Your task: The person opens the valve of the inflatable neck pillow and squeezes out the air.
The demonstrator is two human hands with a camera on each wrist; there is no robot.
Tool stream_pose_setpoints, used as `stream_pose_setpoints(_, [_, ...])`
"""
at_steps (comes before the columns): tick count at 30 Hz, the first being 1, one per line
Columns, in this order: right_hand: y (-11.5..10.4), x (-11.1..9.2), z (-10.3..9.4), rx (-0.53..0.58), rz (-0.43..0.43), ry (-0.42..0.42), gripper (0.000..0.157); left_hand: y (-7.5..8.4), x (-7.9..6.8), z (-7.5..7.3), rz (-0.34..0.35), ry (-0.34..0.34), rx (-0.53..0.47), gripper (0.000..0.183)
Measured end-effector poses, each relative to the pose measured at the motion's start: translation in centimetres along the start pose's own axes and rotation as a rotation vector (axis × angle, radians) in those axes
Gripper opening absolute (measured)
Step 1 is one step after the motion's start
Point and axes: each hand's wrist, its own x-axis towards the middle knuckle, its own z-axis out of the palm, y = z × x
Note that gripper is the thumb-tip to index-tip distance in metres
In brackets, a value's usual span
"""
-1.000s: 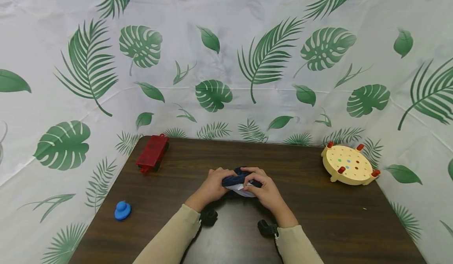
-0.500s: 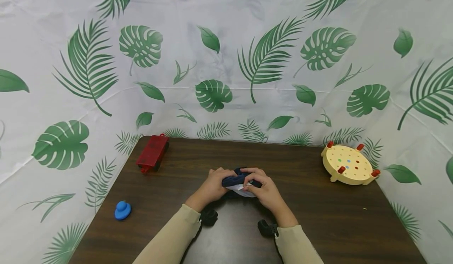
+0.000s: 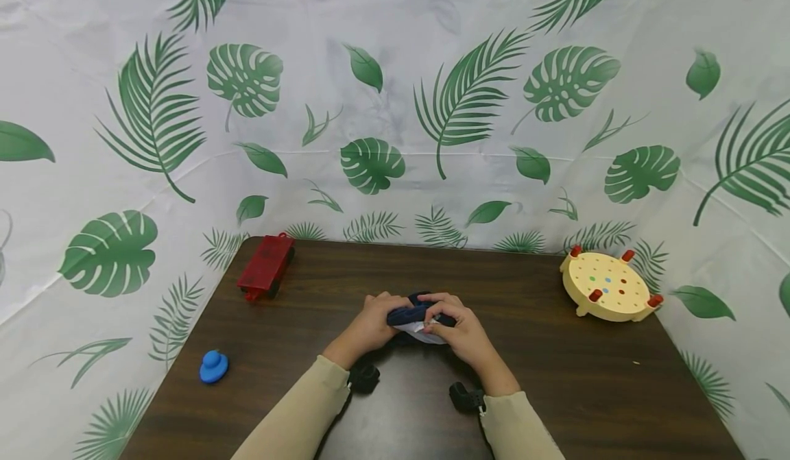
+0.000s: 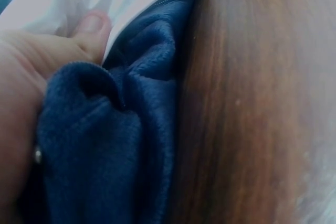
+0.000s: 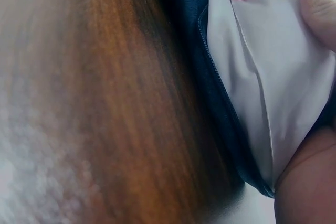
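In the head view both hands hold a navy plush pouch [image 3: 407, 315] with a white lining, low over the middle of the table. My left hand [image 3: 373, 321] grips its left end; in the left wrist view the thumb [image 4: 93, 32] lies on the white lining while folded blue plush [image 4: 94, 145] bulges beside it. With bent fingers my right hand [image 3: 461, 328] holds the right end. From the right wrist, the smooth lining [image 5: 283, 61] shows spread out, edged by a zipper [image 5: 207, 48]. The pouch's underside is hidden.
A dark wooden table [image 3: 512, 371] lies under everything. At its back left stands a red toy wagon [image 3: 267, 267], with a blue knobbed disc [image 3: 213, 366] nearer me. A round yellow pegboard [image 3: 607, 285] with red pegs sits at the right. Leaf-print cloth [image 3: 370, 103] hangs behind.
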Motion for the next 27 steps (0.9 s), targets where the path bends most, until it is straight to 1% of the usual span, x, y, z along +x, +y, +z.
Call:
stream_pose_setpoints(7, [-0.28, 0.06, 0.02, -0.007, 0.028, -0.011, 0.012, -0.03, 0.00, -0.06, 0.009, -0.003, -0.006, 0.022])
stream_pose_setpoints(12, [-0.66, 0.14, 0.01, -0.014, 0.064, -0.016, 0.012, 0.01, 0.06, -0.17, 0.007, -0.014, -0.008, 0.021])
stream_pose_setpoints(17, [-0.97, 0.30, -0.04, -0.025, 0.092, -0.025, 0.008, 0.07, 0.14, -0.26, 0.004, -0.021, -0.013, 0.021])
stream_pose_setpoints(23, [-0.85, 0.42, -0.05, -0.032, 0.101, -0.018, 0.008, -0.04, 0.21, -0.23, 0.005, -0.025, -0.011, 0.022])
stream_pose_setpoints(27, [-0.84, 0.49, 0.00, -0.021, 0.115, -0.017, 0.011, -0.07, 0.25, -0.22, 0.012, -0.025, -0.001, 0.023])
